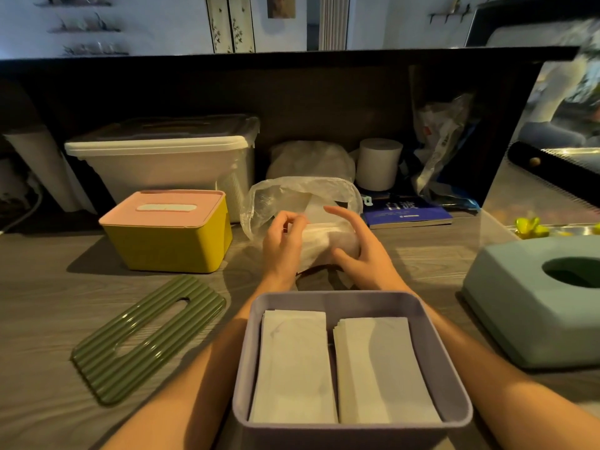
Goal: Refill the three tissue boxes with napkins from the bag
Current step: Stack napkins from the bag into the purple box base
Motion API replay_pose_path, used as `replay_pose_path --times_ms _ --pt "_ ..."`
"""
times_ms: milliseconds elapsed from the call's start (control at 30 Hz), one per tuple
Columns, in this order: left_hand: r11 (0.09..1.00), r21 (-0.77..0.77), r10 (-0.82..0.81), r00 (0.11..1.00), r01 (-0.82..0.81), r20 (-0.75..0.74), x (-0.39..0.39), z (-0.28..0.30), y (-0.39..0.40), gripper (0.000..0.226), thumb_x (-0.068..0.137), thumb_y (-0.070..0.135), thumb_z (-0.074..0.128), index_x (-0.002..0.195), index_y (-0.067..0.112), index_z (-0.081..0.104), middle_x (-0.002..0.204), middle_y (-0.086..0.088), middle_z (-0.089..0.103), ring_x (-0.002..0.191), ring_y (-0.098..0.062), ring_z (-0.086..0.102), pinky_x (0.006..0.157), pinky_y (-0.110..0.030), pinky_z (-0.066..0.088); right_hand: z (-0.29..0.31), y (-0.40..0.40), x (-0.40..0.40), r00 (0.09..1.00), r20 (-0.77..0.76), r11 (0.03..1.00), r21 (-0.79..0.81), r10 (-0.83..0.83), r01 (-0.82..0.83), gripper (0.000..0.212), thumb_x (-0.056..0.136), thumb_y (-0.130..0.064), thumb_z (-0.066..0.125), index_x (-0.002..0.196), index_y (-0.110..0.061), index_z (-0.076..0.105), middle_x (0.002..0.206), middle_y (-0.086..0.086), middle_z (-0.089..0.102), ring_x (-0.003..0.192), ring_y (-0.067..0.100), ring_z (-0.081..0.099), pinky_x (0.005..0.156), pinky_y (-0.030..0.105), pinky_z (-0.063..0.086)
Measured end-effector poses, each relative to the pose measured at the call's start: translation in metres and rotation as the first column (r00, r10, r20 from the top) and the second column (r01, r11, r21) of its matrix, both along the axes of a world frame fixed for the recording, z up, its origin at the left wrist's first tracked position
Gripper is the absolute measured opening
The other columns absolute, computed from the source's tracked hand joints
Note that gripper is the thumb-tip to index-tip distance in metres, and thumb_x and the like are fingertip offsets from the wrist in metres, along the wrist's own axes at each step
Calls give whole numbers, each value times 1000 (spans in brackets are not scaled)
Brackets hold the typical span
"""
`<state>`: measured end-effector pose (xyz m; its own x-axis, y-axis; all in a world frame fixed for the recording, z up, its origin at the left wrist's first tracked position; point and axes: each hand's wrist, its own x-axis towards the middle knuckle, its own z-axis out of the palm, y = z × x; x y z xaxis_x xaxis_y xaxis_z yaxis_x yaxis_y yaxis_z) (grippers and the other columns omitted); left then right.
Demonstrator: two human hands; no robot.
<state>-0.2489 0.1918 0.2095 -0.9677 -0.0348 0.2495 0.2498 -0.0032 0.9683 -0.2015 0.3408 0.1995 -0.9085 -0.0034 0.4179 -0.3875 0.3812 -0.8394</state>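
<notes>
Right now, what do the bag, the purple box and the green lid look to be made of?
Bag: thin clear plastic film, crinkled and glossy, napkins showing through. Purple box: likely moulded plastic, matte, with smooth rounded corners. Green lid: probably rigid plastic, ribbed, with soft highlights along the ridges.

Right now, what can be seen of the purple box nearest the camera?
The purple box is an open, lidless, rounded-corner tray of matte plastic, upright on the wooden table between the person's forearms. Inside, two stacks of white napkins lie side by side, nearly filling it. Neither hand touches it.
</notes>
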Motion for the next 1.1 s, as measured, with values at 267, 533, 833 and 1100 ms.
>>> replay_pose_path --times_ms 267,533,833,1100 --pt "999 10 33 997 -33 69 2 -1 5 15 94 27 62 85 15 62 82 -1 62 81 -19 57 79 -43 49 -5 -5 -5 996 -56 983 167 -63 72 66 86 -8 66 140 -42 50 131 -6 48 112 -3 50 94 8 39" --pt "994 93 43 994 -53 102 -4 2 6 22 88 39 62 78 19 61 81 -2 63 82 -21 58 78 -42 47 0 2 -6 999 -32 991 133 -14 18 61 91 -3 63 143 -32 50 140 -7 51 125 -7 47 104 13 39" --pt "999 -29 25 994 -22 110 -4 -8 4 14 93 31 61 90 17 65 92 -6 67 92 -29 65 86 -52 53 -3 6 -4 1000 -5 992 124 29 -28 75 85 -7 68 148 -38 42 131 -3 48 119 -1 49 95 6 40" --pt "951 -261 -151 986 166 76 -1 16 -11 55 100 62 42 78 13 53 74 -5 52 74 -16 50 75 -32 40 17 28 -3 997 67 996 77 29 -34 73 92 -8 72 150 -37 40 123 -12 66 111 -1 65 91 17 53"
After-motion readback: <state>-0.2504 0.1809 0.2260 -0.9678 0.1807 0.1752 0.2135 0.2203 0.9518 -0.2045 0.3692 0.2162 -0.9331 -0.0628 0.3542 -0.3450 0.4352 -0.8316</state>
